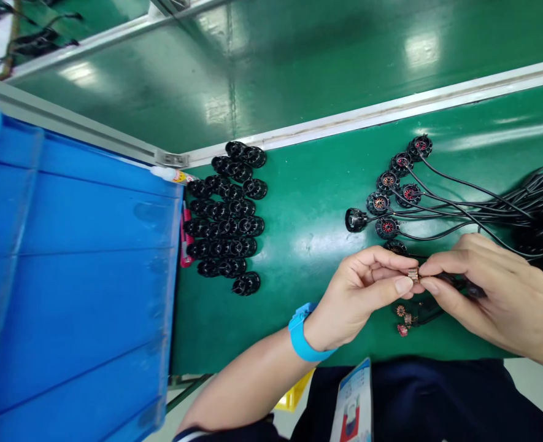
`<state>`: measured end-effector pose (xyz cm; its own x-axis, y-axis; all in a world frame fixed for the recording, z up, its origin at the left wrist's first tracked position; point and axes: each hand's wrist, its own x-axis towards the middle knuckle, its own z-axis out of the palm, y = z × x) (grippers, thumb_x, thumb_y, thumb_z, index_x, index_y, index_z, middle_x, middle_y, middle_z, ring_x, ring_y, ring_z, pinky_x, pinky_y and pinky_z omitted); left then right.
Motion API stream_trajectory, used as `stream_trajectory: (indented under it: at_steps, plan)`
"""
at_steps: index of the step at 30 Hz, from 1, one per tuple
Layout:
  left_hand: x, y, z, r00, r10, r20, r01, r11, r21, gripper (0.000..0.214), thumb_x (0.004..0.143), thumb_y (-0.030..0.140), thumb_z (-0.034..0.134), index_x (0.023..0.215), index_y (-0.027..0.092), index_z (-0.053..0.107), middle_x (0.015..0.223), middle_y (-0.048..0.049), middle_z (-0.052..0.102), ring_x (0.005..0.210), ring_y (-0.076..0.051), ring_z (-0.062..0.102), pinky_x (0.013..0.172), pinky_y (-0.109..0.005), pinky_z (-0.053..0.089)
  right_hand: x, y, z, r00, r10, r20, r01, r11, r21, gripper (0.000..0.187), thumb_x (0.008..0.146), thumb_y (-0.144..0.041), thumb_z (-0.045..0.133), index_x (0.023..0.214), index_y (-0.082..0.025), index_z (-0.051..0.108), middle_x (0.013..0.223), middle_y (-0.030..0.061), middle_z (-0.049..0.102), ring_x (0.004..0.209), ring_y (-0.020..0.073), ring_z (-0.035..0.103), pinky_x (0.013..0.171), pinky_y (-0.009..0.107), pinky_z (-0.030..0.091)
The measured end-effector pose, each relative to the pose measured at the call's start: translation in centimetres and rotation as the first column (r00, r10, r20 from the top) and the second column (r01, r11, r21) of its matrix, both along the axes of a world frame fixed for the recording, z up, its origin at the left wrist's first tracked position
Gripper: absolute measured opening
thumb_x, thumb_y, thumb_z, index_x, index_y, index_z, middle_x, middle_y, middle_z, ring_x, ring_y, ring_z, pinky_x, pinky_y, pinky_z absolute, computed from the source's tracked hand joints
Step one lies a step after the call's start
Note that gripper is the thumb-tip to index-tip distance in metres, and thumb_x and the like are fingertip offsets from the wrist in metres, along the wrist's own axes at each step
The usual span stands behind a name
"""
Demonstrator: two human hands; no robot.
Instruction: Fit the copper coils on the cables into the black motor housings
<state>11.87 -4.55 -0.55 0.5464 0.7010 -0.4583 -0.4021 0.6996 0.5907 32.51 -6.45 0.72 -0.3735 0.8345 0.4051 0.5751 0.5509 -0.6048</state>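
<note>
Pinching a small ribbed copper-coloured cylinder (413,275) from both sides: thumb and forefinger of the left hand (349,301) closed on one side, thumb and forefinger of the right hand (501,294) on the other, above the green tabletop (308,258). Wearing a blue wristband (302,344) on the left wrist. Lying close together just bodyward of the fingertips: three similar copper-coloured pieces (400,310), one reddish. Too hidden to make out: dark shapes under the right palm. Clustered just beyond the fingertips: round black connectors (387,228) with spoked red or copper-coloured centres. Running from these to a dark tangle right of and beyond the right hand: black cables (459,214). Standing in rows well left of the left hand: black round housings (246,248), many touching. Past those, farther left: a red tool (187,248), partly covered, a white bottle (165,174), and a large blue plastic bin (91,276). Far ahead of both hands: a pale rail (317,129). Bodyward of the left wrist: an ID badge (361,393) and a yellow container (294,396).
</note>
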Motion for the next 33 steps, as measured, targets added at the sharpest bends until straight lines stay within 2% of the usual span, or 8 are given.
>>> stream_trajectory:
  at_steps: [5, 12, 20, 25, 33]
  plan:
    - [0.05, -0.06, 0.10, 1.000, -0.013, 0.026, 0.013, 1.000, 0.006, 0.016, 0.082, 0.023, 0.089, 0.095, 0.020, 0.082, 0.084, 0.0003, 0.081, 0.077, -0.009, 0.076, 0.078, -0.017, 0.059, -0.10, -0.01, 0.07, 1.000, -0.016, 0.011, 0.017, 1.000, -0.010, 0.003, 0.101, -0.019, 0.063, 0.098, -0.018, 0.064, 0.073, -0.0028, 0.066, 0.064, 0.0103, 0.052, 0.067, 0.027, 0.043]
    - [0.12, -0.18, 0.30, 1.000, -0.020, -0.011, 0.020, 0.999, -0.029, 0.019, 0.080, 0.028, 0.091, 0.092, 0.017, 0.081, 0.083, -0.0021, 0.080, 0.079, -0.013, 0.078, 0.079, -0.022, 0.061, -0.48, -0.13, -0.02, 1.000, -0.024, 0.013, 0.024, 0.999, -0.048, 0.013, 0.101, -0.015, 0.057, 0.090, -0.022, 0.056, 0.073, -0.0026, 0.063, 0.061, 0.0110, 0.052, 0.065, 0.029, 0.043]
    - [0.23, -0.02, 0.24, 0.998, -0.022, 0.051, 0.025, 0.999, -0.049, 0.016, 0.080, 0.023, 0.092, 0.092, 0.019, 0.082, 0.083, 0.0005, 0.081, 0.076, -0.008, 0.076, 0.076, -0.016, 0.059, -0.44, -0.21, -0.03, 0.999, -0.030, 0.014, 0.031, 0.998, -0.056, 0.011, 0.101, -0.016, 0.057, 0.091, -0.023, 0.056, 0.070, -0.0031, 0.061, 0.061, 0.0116, 0.052, 0.066, 0.030, 0.043]
    - [0.14, 0.04, 0.20, 0.997, -0.041, 0.060, 0.044, 0.998, -0.051, 0.018, 0.080, 0.023, 0.091, 0.094, 0.018, 0.081, 0.085, -0.0002, 0.080, 0.079, -0.008, 0.076, 0.079, -0.017, 0.059, -0.43, -0.06, -0.03, 1.000, -0.021, 0.015, 0.022, 0.998, -0.059, 0.011, 0.101, -0.015, 0.057, 0.092, -0.022, 0.056, 0.073, -0.0025, 0.063, 0.061, 0.0113, 0.052, 0.066, 0.029, 0.043]
    - [0.24, 0.17, 0.14, 0.998, -0.063, -0.003, 0.063, 0.996, -0.062, 0.026, 0.077, 0.031, 0.093, 0.091, 0.016, 0.077, 0.077, 0.0011, 0.073, 0.067, -0.009, 0.072, 0.065, -0.017, 0.055, -0.44, -0.24, -0.35, 0.998, -0.045, 0.040, 0.044, 0.999, 0.030, 0.010, 0.100, -0.017, 0.059, 0.093, -0.022, 0.056, 0.074, -0.0001, 0.065, 0.061, 0.0138, 0.047, 0.063, 0.033, 0.042]
